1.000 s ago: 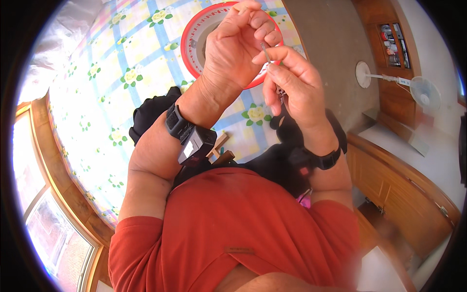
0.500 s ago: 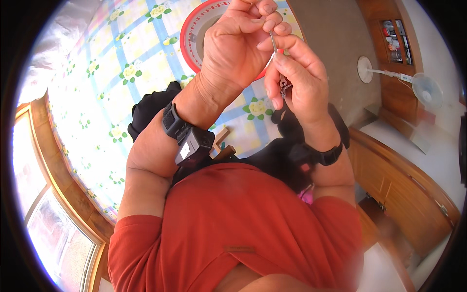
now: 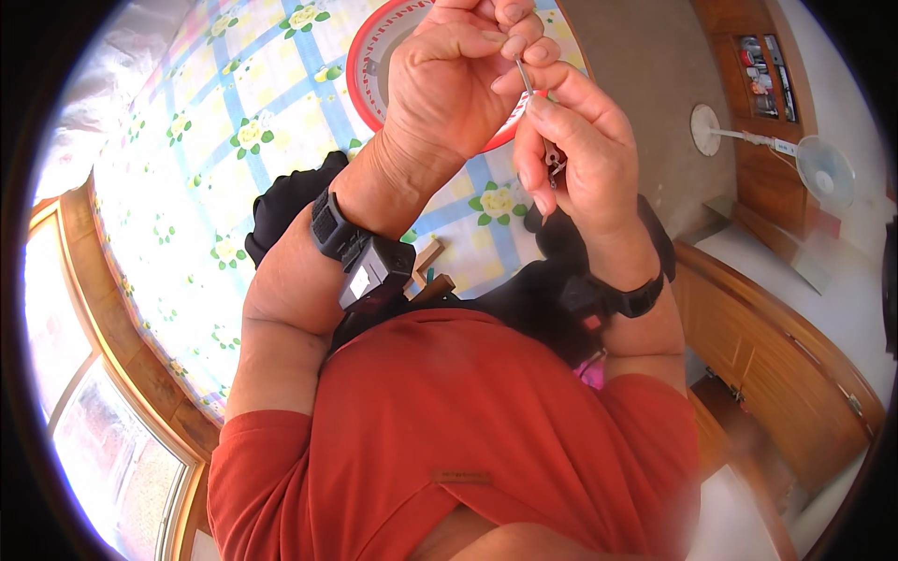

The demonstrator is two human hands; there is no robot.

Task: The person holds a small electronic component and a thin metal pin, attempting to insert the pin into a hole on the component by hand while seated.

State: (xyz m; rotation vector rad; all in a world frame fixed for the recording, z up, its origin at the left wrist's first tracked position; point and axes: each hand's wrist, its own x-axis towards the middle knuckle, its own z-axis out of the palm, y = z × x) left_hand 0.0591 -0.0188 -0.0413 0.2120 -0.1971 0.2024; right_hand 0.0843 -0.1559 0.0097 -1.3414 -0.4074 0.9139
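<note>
Both hands are raised close together over a round red-and-white tray point(image 3: 363, 105). My left hand point(image 3: 447, 89) has its fingertips pinched at the upper end of a thin metal rod point(image 3: 525, 77). Lower on the same rod, the thumb and forefinger of my right hand point(image 3: 587, 154) are closed around it. Below that pinch, small metal parts point(image 3: 555, 166) show between the right fingers and palm, seemingly joined to the rod; their exact kind cannot be made out. Whatever else the left fingertips hold is hidden.
A flower-patterned checked cloth point(image 3: 215, 187) covers the table. Near my body lie small wooden pieces point(image 3: 432, 280) and dark fabric point(image 3: 290, 206). A white fan point(image 3: 825, 174) stands at the right beside a wooden cabinet point(image 3: 776, 365). A window point(image 3: 112, 458) is at the left.
My right hand has shifted slightly to the right and turned a little, with the metal parts moving along. The left hand stays almost in place, still pinching the rod's upper end.
</note>
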